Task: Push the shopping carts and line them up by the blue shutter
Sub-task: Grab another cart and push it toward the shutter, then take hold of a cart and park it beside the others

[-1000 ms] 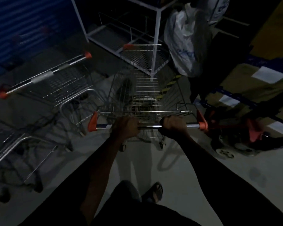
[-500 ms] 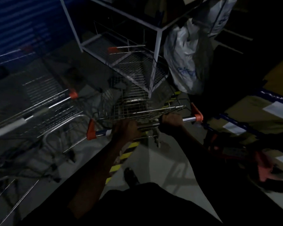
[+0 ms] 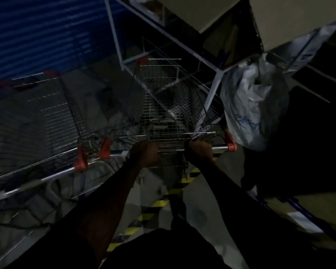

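- Left hand and right hand: fingers clenched round the handle of the held cart, at 12 o'clock; blue shutter at 10 o'clock.
- Risk: the basket may snag the rack leg at 1 o'clock or the neighbouring cart at 9 o'clock.
- Basket: no load discernible. Bag, 2 o'clock: contents hidden.

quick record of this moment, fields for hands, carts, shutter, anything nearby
left hand: grips handle bar of pushed cart
right hand: grips same bar, nearer its right end
pushed cart: basket faces white rack
parked cart: beside it on the left
blue shutter: upper left, beyond parked cart
plastic bag: right of pushed cart
yellow-black stripe: on floor beneath the arms
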Available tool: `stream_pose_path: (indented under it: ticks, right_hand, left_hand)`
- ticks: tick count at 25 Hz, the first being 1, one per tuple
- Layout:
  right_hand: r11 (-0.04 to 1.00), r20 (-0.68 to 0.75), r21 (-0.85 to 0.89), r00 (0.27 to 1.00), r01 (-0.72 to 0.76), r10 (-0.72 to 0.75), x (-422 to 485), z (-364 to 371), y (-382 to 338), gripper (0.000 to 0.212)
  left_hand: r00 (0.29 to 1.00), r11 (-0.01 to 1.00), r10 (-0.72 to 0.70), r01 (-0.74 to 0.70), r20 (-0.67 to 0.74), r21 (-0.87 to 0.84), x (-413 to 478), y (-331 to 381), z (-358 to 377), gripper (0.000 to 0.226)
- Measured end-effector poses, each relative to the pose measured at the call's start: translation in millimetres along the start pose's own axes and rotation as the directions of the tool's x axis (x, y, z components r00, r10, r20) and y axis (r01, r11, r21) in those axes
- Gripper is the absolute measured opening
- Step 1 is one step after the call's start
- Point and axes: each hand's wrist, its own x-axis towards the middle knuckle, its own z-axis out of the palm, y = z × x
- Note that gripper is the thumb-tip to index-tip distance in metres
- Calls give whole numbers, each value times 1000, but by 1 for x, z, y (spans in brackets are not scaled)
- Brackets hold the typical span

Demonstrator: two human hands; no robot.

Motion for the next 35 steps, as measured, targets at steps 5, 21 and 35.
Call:
stream_pose_path:
  ticks: [5,21,35]
  right_hand:
    - [999,103,-33,994,41,-37,84,18,30,29]
    - [980,352,-36,920,195,-170,177,39,48,31]
    - [406,32,775,612,484,-790,43,-135,-311,66]
  left_hand:
    - [997,998,-60,61,42,-15,63,-2,-25,39]
    - [968,971,-216,198,-131,-134,127,-11,-24,59]
    - [409,658,-753,471,-515,-588,-279,-138,-33,86]
